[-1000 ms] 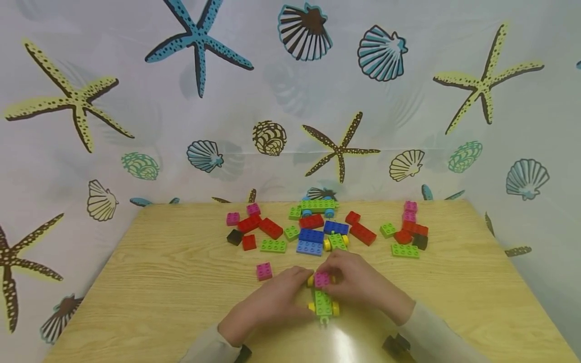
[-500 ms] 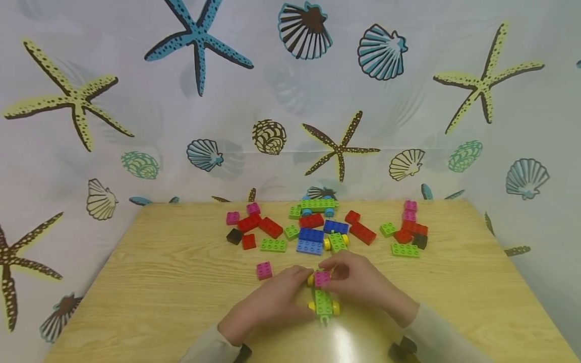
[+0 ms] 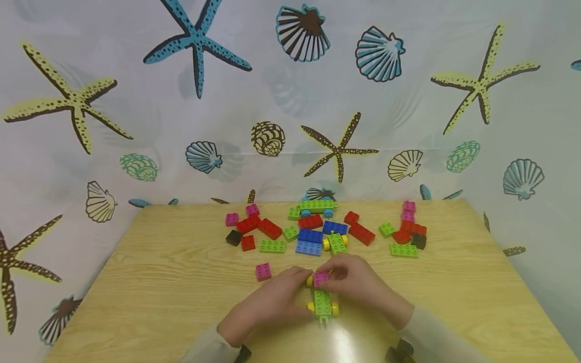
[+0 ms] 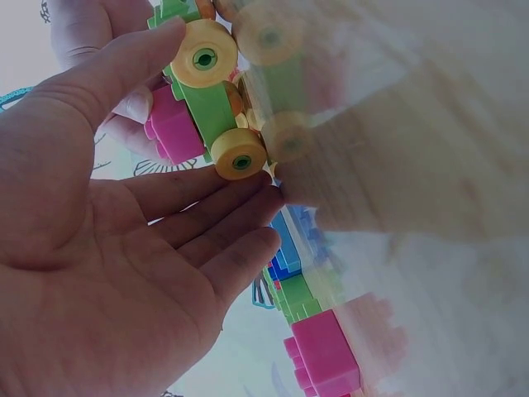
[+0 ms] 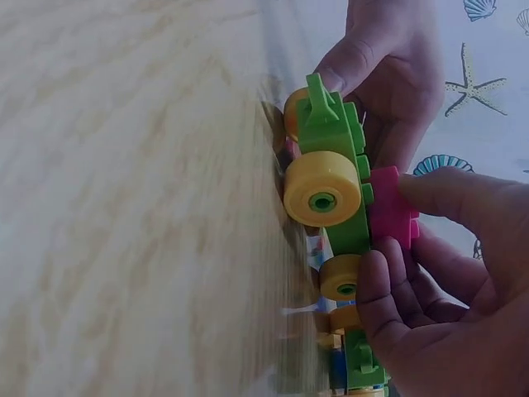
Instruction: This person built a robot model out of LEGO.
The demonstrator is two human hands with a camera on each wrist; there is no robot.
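The person's right hand (image 3: 358,282) pinches a pink square plastic brick (image 3: 320,279) atop a lime-green wheeled plastic base (image 3: 323,302), likely seating it; the left hand (image 3: 274,298), spread, touches alongside. Level downward pressure seems needed.

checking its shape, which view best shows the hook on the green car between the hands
Right wrist: the hook is largest there, uncovered. The head view shows it small, from above; the left wrist view doesn't clearly show it.

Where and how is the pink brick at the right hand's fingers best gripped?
Probably by opposite side walls, from above and the right: the pink brick is boxy with studs up; the green wheeled base lies beneath, the left hand on the left.
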